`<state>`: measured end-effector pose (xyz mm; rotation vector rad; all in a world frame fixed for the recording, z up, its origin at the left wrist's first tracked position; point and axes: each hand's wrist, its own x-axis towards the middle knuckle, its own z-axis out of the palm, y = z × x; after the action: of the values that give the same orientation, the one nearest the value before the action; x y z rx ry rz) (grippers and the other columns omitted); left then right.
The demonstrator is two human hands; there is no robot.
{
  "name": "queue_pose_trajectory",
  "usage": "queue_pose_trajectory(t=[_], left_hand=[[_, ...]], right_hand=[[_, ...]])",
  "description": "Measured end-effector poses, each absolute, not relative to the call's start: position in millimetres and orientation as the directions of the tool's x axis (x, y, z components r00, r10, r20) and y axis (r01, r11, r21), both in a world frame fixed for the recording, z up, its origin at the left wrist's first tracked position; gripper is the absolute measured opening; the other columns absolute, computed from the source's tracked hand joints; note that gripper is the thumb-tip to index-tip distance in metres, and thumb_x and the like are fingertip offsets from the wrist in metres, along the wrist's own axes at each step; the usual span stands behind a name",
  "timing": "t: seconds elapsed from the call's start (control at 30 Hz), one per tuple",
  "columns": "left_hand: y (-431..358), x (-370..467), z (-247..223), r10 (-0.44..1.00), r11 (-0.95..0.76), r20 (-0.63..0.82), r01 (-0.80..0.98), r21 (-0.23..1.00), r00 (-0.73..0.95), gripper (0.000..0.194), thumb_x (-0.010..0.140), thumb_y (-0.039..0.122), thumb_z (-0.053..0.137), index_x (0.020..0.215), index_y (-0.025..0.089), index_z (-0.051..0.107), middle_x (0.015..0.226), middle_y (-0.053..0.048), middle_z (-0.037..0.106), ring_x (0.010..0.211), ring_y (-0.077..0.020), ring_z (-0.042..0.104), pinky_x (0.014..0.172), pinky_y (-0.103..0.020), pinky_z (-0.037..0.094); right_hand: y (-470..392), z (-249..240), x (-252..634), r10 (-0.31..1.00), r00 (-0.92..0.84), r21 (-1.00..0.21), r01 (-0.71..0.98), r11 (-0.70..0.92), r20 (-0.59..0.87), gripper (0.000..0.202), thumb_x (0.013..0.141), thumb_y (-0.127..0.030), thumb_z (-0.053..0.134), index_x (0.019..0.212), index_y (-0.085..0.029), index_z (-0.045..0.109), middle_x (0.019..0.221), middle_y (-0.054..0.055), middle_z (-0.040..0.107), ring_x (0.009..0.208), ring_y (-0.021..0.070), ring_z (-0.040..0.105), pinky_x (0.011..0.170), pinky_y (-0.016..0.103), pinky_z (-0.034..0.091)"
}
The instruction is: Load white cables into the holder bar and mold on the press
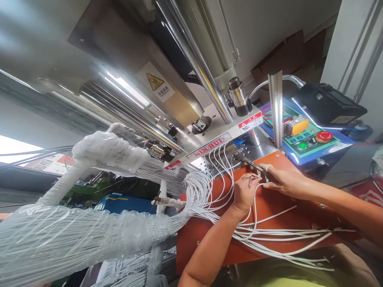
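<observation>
My left hand (245,191) is closed in a pinch over the orange-red work surface (215,235), at the end of a white cable (255,205). A small metal piece shows at its fingertips, too small to name. Close beside it on the right, my right hand (279,180) is closed around a dark, narrow metal bar (253,164), whose far end reaches to the machine's metal plate. A small pale green piece (267,180) shows by the right fingers. Other white cables (199,191) curve from a bundle into the machine's front edge, left of my hands.
The press machine (209,145) stands ahead, with steel columns. A control panel (311,137) with a red button is at right, behind an upright metal post (275,111). Plastic-wrapped cable bundles (89,235) hang over a wrapped frame (110,153) at left. Loose cable ends (299,233) lie nearest me.
</observation>
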<state>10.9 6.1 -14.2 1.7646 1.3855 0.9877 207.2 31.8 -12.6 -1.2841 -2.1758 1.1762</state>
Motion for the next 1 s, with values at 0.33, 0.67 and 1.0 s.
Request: queue_pose_trajectory(t=[0.33, 0.67, 1.0], left_hand=[[15, 9, -13, 0.997, 0.035, -0.046, 0.162, 0.986, 0.06, 0.016, 0.078, 0.028, 0.071, 0.089, 0.016, 0.071, 0.092, -0.005, 0.071, 0.084, -0.0161, 0.066, 0.085, -0.03, 0.052], [18, 12, 12, 0.985, 0.144, -0.13, -0.126, 0.982, 0.111, 0.036, 0.087, 0.052, 0.06, 0.085, 0.016, 0.052, 0.081, -0.009, 0.072, 0.071, -0.0158, 0.066, 0.08, -0.033, 0.051], [23, 30, 12, 0.992, -0.015, -0.026, 0.327, 0.945, 0.12, 0.036, 0.065, 0.017, 0.081, 0.085, 0.02, 0.051, 0.083, -0.003, 0.071, 0.078, -0.0174, 0.066, 0.079, -0.032, 0.053]], right_hand=[[30, -23, 205, 0.862, -0.484, -0.711, 0.659, 0.247, -0.149, 0.038, 0.087, -0.054, 0.048, 0.112, -0.026, 0.045, 0.099, 0.007, 0.07, 0.09, 0.0295, 0.067, 0.07, 0.036, 0.047], [31, -32, 204, 0.875, -0.464, -0.72, 0.654, 0.231, -0.14, 0.043, 0.086, -0.056, 0.048, 0.117, -0.027, 0.044, 0.103, 0.007, 0.07, 0.093, 0.0299, 0.068, 0.072, 0.036, 0.048], [31, -33, 205, 0.862, -0.487, -0.738, 0.631, 0.238, -0.139, 0.032, 0.087, -0.056, 0.044, 0.097, -0.026, 0.041, 0.088, 0.004, 0.068, 0.082, 0.0265, 0.067, 0.066, 0.034, 0.046]])
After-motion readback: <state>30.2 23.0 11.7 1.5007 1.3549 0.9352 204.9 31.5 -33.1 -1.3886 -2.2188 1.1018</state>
